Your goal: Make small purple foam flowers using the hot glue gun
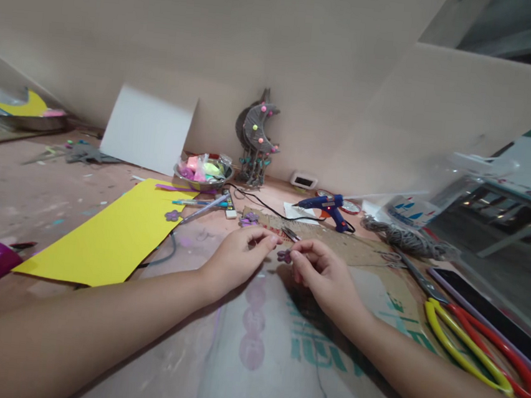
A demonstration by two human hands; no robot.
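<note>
Between the thumb and fingers of my right hand is a small dark purple flower, held above the work surface. Just left of it, my left hand has its thumb and forefinger drawn together in a pinch; whatever they hold, if anything, is too small to make out. Beyond my left fingertips lie more purple flowers. Another purple flower rests on a yellow sheet. Small pliers or snips lie behind my hands, their exact kind unclear.
A blue glue gun with its black cord stands behind my right hand. Large scissors lie beside a phone at right. A bowl of colourful clay and a hanging moon ornament are at the back.
</note>
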